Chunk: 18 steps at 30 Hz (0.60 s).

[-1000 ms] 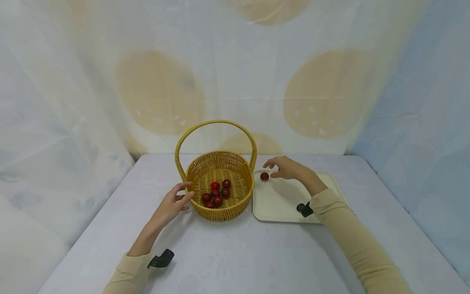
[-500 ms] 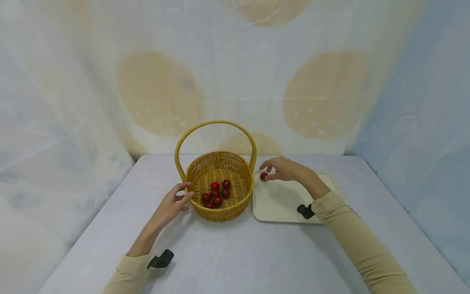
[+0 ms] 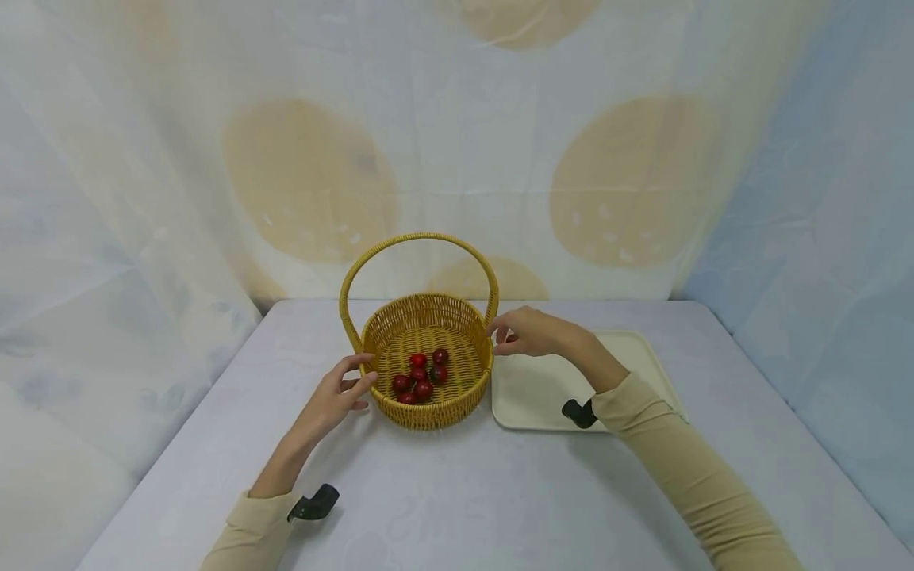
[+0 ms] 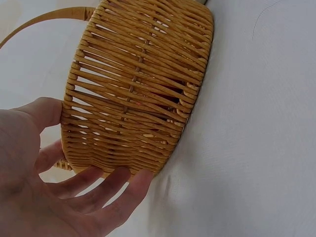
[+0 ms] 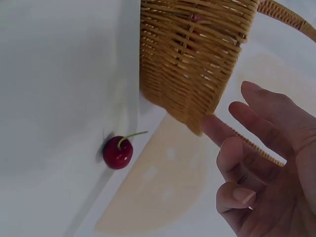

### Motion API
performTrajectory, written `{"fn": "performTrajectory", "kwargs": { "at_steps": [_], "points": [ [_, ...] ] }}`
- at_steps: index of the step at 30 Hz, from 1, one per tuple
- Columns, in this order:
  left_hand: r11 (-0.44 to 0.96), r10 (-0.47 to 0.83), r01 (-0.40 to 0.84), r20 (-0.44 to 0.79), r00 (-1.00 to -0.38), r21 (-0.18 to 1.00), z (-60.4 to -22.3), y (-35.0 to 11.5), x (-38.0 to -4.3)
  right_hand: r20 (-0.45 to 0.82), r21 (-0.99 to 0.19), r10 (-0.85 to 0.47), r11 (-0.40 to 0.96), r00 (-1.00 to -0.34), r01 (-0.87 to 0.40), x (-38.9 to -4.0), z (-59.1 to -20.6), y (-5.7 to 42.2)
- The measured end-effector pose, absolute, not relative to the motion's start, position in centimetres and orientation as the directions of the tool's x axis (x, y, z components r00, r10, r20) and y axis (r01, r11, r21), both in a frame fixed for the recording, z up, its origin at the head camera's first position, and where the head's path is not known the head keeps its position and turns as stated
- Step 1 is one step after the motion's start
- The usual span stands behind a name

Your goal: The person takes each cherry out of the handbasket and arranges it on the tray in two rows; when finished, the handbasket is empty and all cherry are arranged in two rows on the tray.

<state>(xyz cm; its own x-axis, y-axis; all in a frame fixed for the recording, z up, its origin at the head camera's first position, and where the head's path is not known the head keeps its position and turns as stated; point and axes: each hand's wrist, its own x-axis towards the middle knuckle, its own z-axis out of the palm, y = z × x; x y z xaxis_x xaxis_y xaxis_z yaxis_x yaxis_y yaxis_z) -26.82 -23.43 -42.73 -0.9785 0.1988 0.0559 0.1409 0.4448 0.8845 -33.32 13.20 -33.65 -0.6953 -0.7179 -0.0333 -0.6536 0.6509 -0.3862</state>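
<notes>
A yellow wicker basket with a tall handle stands at mid-table, several red cherries lying in its near half. My left hand holds its left rim: thumb and index finger reach over the rim, and the other fingertips rest against the outer wall. My right hand hovers over the left end of the cream tray, fingertips close to the basket's right rim, fingers loosely bent around nothing. One dark red cherry, stem upward, lies on the tray below this hand; in the head view the fingers mostly hide it.
The tray sits right beside the basket. Both stand on a pale cloth-covered table, with a patterned curtain behind its far edge. Black wrist cameras stick out from both sleeves. The basket handle arches high near the right hand.
My right hand has moved left across the tray, passing above the cherry toward the basket's rim. My left hand and the basket have stayed in place.
</notes>
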Motion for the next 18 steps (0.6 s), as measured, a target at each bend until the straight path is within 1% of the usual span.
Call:
{"fn": "performTrajectory", "kwargs": {
  "at_steps": [4,9,18],
  "points": [
    [0.441,0.195,0.133,0.050,-0.980,0.887,-42.7,-23.3,-26.8,-0.021,-0.368,-0.729,0.642,-0.684,-0.673,-33.3,-33.8,12.4],
    [0.440,0.189,0.130,0.050,-0.981,0.889,-42.7,-23.2,-26.7,-0.010,-0.326,-0.716,0.662,-0.698,-0.675,-33.3,-33.8,11.9],
    [0.451,0.186,0.134,0.054,-0.981,0.883,-42.7,-23.2,-26.9,-0.005,-0.300,-0.706,0.677,-0.708,-0.672,-32.9,-33.4,11.4]
  ]
}}
